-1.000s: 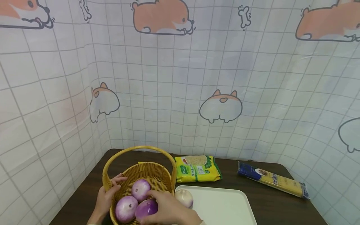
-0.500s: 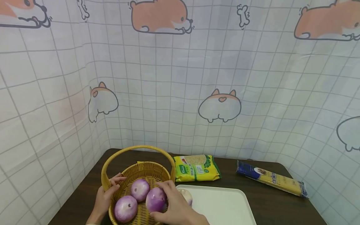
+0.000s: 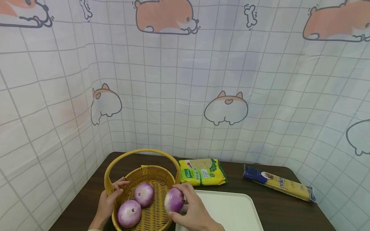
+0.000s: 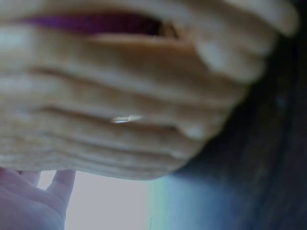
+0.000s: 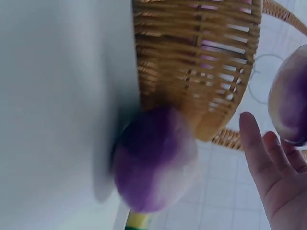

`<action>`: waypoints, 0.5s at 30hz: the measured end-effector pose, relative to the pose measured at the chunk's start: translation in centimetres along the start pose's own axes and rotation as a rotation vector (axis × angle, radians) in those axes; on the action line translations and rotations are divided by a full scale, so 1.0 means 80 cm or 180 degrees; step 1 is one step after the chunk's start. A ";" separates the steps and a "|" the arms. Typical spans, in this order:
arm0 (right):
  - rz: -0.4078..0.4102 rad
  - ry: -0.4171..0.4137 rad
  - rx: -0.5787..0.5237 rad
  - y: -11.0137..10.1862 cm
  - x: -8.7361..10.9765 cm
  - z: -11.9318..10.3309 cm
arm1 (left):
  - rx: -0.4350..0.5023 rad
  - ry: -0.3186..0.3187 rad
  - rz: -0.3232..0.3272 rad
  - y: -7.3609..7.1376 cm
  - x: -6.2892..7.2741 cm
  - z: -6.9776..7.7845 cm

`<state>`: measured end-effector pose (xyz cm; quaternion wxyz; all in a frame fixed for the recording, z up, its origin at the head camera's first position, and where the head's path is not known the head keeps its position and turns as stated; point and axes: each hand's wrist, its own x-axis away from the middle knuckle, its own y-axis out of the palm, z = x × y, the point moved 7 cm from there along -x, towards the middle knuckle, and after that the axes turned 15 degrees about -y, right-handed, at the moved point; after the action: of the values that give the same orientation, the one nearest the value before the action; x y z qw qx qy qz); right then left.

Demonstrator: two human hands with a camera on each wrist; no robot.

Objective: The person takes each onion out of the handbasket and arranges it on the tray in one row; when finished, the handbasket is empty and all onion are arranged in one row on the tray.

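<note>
A wicker basket (image 3: 157, 173) with a tall arched handle stands at the left, two purple onions (image 3: 129, 214) lying in it. At its left side my left hand (image 3: 108, 202) grips the rim by the handle's base. My right hand (image 3: 196, 210) pinches another purple onion (image 3: 174, 200) over the basket's right rim, between thumb and fingers. That held onion (image 5: 292, 100) also shows at the right edge of the right wrist view. One more onion (image 5: 156, 158) rests on the white tray (image 3: 231, 208) beside the basket; in the head view my right hand mostly hides it.
Behind the tray lies a yellow-green food packet (image 3: 202, 172). A long blue and yellow pasta pack (image 3: 278, 183) lies to the right on the dark table (image 3: 292, 211). A white grid-patterned curtain (image 3: 179, 80) surrounds the back and sides.
My right hand has lifted an onion from among the others in the basket and carried it right, to above the rim. My left hand has kept its grip on the basket.
</note>
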<state>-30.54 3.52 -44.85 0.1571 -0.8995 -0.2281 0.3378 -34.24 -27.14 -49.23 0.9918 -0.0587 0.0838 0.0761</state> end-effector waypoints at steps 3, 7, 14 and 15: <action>0.0077 -0.0017 0.0165 -0.010 0.007 0.004 | -0.0006 -0.0003 0.0004 0.000 0.001 -0.001; 0.0194 -0.0041 0.0376 -0.024 0.017 0.008 | -0.0020 0.0026 0.0005 -0.001 0.002 -0.001; 0.0452 -0.0013 0.0407 -0.053 0.035 0.015 | -0.0009 0.0082 -0.0018 0.000 0.000 0.002; 0.0499 0.0010 0.0415 -0.057 0.037 0.016 | -0.0007 0.0076 -0.0021 0.000 0.000 0.002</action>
<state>-30.83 9.08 -45.37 0.1887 -0.9031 -0.1343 0.3617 -34.21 -27.12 -49.10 0.9909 -0.0610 0.0953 0.0722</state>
